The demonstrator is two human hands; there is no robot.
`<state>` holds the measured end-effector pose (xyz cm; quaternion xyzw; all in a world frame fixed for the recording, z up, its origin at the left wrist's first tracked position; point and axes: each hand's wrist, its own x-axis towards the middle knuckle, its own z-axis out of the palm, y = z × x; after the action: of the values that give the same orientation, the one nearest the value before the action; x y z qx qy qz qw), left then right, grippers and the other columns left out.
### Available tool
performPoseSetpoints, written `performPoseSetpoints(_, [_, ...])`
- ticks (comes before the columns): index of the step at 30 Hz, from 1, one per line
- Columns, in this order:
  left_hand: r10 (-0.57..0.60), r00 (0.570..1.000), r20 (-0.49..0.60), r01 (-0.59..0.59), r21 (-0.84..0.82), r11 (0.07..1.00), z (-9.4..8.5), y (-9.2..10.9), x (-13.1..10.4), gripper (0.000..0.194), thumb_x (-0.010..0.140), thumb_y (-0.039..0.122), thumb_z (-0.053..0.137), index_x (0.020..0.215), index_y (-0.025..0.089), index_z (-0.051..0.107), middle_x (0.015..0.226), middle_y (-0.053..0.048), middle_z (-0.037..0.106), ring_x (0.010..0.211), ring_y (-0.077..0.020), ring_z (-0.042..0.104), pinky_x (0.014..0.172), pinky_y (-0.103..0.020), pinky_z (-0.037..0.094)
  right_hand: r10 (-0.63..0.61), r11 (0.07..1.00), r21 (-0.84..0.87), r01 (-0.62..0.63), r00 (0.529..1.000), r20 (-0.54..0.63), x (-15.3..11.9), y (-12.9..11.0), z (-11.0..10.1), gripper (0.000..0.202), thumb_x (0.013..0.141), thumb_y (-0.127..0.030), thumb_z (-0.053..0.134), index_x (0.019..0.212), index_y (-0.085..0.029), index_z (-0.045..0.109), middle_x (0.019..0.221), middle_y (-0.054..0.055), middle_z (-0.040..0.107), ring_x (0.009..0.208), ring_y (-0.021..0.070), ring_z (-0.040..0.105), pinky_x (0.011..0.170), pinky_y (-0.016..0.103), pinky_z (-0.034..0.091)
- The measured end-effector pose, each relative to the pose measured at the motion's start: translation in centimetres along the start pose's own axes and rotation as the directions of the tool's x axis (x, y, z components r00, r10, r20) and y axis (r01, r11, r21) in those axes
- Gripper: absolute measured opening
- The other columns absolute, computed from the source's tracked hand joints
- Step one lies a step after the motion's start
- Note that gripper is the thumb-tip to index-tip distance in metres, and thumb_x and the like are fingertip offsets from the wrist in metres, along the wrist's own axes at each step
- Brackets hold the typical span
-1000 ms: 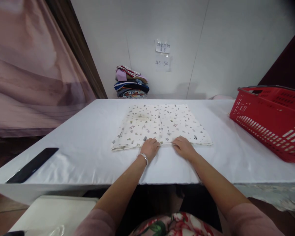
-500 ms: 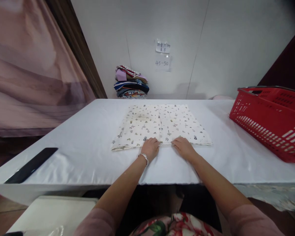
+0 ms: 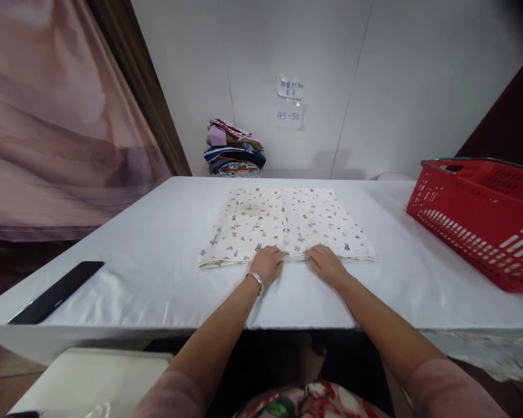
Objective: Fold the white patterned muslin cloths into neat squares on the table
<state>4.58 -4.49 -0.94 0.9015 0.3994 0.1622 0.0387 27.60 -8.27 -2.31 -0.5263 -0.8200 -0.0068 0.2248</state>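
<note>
A white cloth [image 3: 261, 223] printed with small grey and green figures lies folded in layers before me, with a crease down its middle. My left hand [image 3: 268, 262] holds its near edge just left of that crease, fingers bent over the top; a silver bracelet circles the wrist. To the right of the crease, my right hand [image 3: 326, 262] has the same edge between its fingers and thumb. A short stretch of layered edge shows between the hands. The thumbs are partly hidden.
White fabric covers the table [image 3: 157, 244]. A red plastic basket [image 3: 475, 220] stands at the right, and a black flat object [image 3: 56, 293] lies near the left front corner. Folded textiles [image 3: 235, 151] are stacked at the back against the wall. A white stool-like surface [image 3: 96, 377] sits below left.
The whole view has shifted slightly, so things sit a little lower in the picture. Both hands keep their places on the cloth's near edge.
</note>
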Motion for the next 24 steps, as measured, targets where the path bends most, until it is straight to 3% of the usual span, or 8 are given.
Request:
performPoseSetpoints(5, [-0.008, 1.000, 0.020, 0.007, 0.043, 0.999, -0.1, 0.3, 0.4, 0.025, 0.085, 0.029, 0.048, 0.107, 0.023, 0.059, 0.100, -0.005, 0.057, 0.094, -0.0195, 0.048, 0.081, -0.034, 0.037, 0.005, 0.998, 0.062, -0.002, 0.998, -0.055, 0.0, -0.4, -0.5, 0.027, 0.086, -0.014, 0.039, 0.105, -0.019, 0.057, 0.098, 0.008, 0.058, 0.090, 0.0198, 0.050, 0.080, 0.034, 0.040])
performPoseSetpoints(12, [0.048, 0.998, 0.032, -0.051, 0.117, 0.992, 0.0, 0.8, 0.8, 0.016, 0.085, 0.023, 0.046, 0.092, 0.018, 0.060, 0.093, -0.006, 0.058, 0.092, -0.0202, 0.049, 0.079, -0.035, 0.035, -0.024, 0.997, 0.067, 0.025, 1.000, -0.012, -0.3, -0.2, -0.2, 0.025, 0.082, -0.012, 0.043, 0.100, -0.018, 0.059, 0.096, 0.007, 0.060, 0.090, 0.0193, 0.051, 0.081, 0.035, 0.040])
performPoseSetpoints(16, [0.065, 0.998, 0.023, -0.067, 0.112, 0.991, 0.3, 0.6, 0.8, 0.014, 0.083, 0.022, 0.047, 0.090, 0.018, 0.060, 0.091, -0.007, 0.058, 0.091, -0.0205, 0.049, 0.077, -0.035, 0.035, 0.013, 0.985, 0.175, -0.007, 0.999, -0.031, -0.3, -0.2, -0.9, 0.024, 0.080, -0.012, 0.046, 0.095, -0.020, 0.063, 0.094, 0.007, 0.061, 0.089, 0.0186, 0.053, 0.081, 0.035, 0.042])
performPoseSetpoints(21, [0.068, 0.997, 0.032, -0.070, 0.097, 0.993, 0.4, 0.5, 0.7, 0.014, 0.083, 0.020, 0.047, 0.085, 0.019, 0.060, 0.090, -0.007, 0.057, 0.090, -0.0200, 0.049, 0.076, -0.035, 0.035, 0.089, 0.934, 0.348, -0.083, 0.996, -0.002, 1.6, -0.7, -1.8, 0.029, 0.078, -0.010, 0.042, 0.091, -0.021, 0.065, 0.093, 0.005, 0.064, 0.089, 0.0173, 0.056, 0.081, 0.033, 0.044])
performPoseSetpoints(24, [0.070, 0.997, 0.038, -0.073, 0.088, 0.993, 0.4, 0.5, 0.6, 0.014, 0.083, 0.020, 0.047, 0.085, 0.019, 0.061, 0.090, -0.007, 0.057, 0.090, -0.0200, 0.049, 0.076, -0.035, 0.035, 0.059, 0.915, 0.395, -0.077, 0.997, 0.057, 3.6, -0.8, -1.6, 0.032, 0.077, -0.008, 0.041, 0.090, -0.021, 0.066, 0.091, 0.003, 0.065, 0.085, 0.0160, 0.058, 0.079, 0.031, 0.045])
